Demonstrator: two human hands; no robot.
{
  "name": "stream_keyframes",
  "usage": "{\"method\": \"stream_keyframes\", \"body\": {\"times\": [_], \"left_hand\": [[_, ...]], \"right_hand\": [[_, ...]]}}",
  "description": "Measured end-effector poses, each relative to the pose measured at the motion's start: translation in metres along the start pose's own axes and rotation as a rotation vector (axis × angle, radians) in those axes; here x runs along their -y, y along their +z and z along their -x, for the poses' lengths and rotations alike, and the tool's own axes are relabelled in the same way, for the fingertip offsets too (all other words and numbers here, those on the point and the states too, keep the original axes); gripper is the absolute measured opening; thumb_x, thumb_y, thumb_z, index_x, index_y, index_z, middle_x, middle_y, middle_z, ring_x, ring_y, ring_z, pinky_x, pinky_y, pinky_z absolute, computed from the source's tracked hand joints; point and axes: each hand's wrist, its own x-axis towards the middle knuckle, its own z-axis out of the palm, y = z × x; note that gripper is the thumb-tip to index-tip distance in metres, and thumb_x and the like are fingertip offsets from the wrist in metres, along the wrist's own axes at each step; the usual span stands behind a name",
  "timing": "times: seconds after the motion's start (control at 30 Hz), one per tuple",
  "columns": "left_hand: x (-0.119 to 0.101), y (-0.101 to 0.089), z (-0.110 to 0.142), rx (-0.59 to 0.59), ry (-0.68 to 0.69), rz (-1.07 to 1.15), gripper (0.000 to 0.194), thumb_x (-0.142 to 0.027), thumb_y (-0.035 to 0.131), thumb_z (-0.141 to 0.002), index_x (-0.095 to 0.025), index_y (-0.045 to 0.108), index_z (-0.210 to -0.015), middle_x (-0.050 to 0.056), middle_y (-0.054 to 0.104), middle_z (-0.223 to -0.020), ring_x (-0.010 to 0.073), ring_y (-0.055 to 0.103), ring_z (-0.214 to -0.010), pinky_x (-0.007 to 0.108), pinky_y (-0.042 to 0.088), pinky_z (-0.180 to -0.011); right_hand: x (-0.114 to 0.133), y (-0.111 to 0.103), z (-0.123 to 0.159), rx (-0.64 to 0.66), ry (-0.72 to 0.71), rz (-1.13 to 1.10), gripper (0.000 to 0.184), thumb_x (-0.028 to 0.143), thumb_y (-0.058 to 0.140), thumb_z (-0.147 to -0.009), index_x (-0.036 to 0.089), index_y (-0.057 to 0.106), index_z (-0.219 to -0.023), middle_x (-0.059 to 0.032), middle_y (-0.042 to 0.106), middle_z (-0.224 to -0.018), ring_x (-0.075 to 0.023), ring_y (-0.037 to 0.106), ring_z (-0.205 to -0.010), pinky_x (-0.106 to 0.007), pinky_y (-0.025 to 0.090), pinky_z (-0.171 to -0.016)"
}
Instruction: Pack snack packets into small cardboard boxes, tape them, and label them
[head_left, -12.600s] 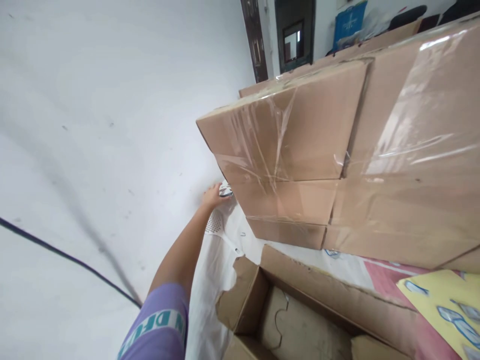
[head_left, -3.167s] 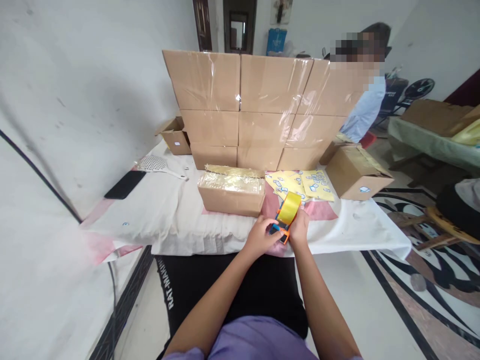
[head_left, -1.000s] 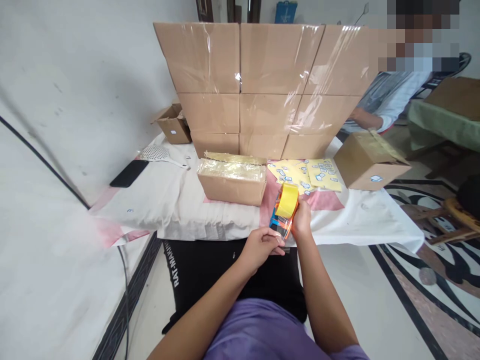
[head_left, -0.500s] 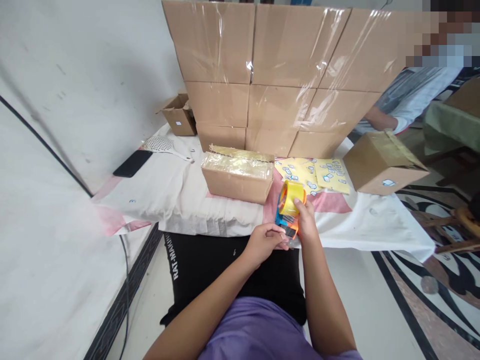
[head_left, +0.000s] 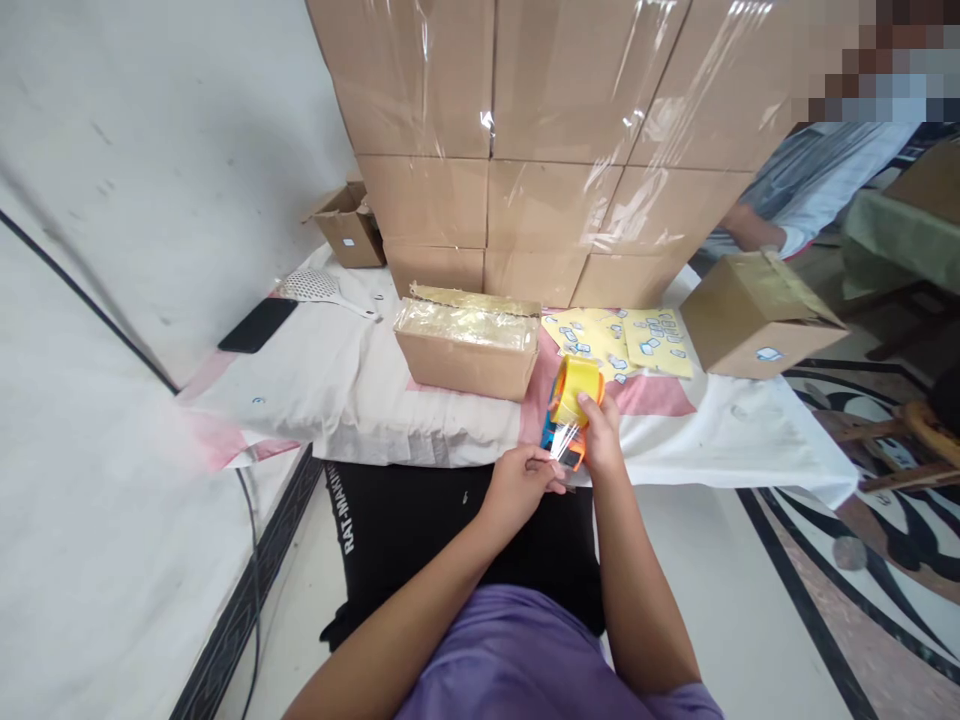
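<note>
My right hand [head_left: 602,436] is closed around an orange and blue tape dispenser [head_left: 568,412] with a yellow roll, held just above the near edge of the cloth-covered table [head_left: 360,400]. My left hand [head_left: 523,487] pinches the clear free end of the tape [head_left: 564,447] below the dispenser. A low cardboard box [head_left: 466,343] with a shiny taped top sits on the table just beyond the hands, to the left.
A wall of sealed cardboard boxes [head_left: 540,130] stands at the back. Yellow sticker sheets [head_left: 622,340], another box [head_left: 757,315], a small open box [head_left: 346,225], a black phone [head_left: 257,325] and a white swatter [head_left: 322,291] lie on the table. Another person's arm [head_left: 757,228] is at right.
The tape dispenser stayed in my right hand; my left hand now pinches the tape's loose end and draws it down. The camera has tilted slightly lower and closer.
</note>
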Motion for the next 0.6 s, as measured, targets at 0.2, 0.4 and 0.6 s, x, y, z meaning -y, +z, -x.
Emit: {"method": "stream_keyframes", "body": {"times": [0.2,0.4,0.6], "left_hand": [[0.001,-0.003,0.000,0.005,0.043,-0.088,0.004,-0.015,0.070,-0.080,-0.014,0.067,-0.081,0.004,0.076,-0.075,0.0145,0.073,-0.059,0.026,0.061,-0.066],[0.006,0.009,0.008,0.006,0.170,-0.252,0.004,-0.016,0.066,-0.082,-0.017,0.068,-0.079,0.003,0.076,-0.074,0.0185,0.076,-0.064,0.024,0.056,-0.061],[0.008,0.012,0.016,0.035,0.292,-0.422,0.012,-0.021,0.061,-0.088,-0.021,0.072,-0.085,0.003,0.078,-0.079,0.0202,0.074,-0.075,0.027,0.055,-0.070]], "right_hand": [[0.001,0.002,0.000,0.014,-0.008,-0.061,0.021,0.036,0.070,-0.077,0.019,0.068,-0.088,-0.0032,0.072,-0.072,-0.0197,0.067,-0.061,-0.030,0.054,-0.058],[0.007,-0.007,-0.002,-0.019,-0.075,-0.176,0.026,0.043,0.058,-0.075,0.021,0.069,-0.084,-0.0056,0.071,-0.075,-0.0265,0.071,-0.078,-0.038,0.058,-0.069],[0.008,-0.007,-0.005,-0.258,-0.176,-0.293,0.051,0.064,0.063,-0.080,0.023,0.070,-0.108,-0.0066,0.073,-0.106,-0.0279,0.063,-0.124,-0.039,0.056,-0.099]]}}
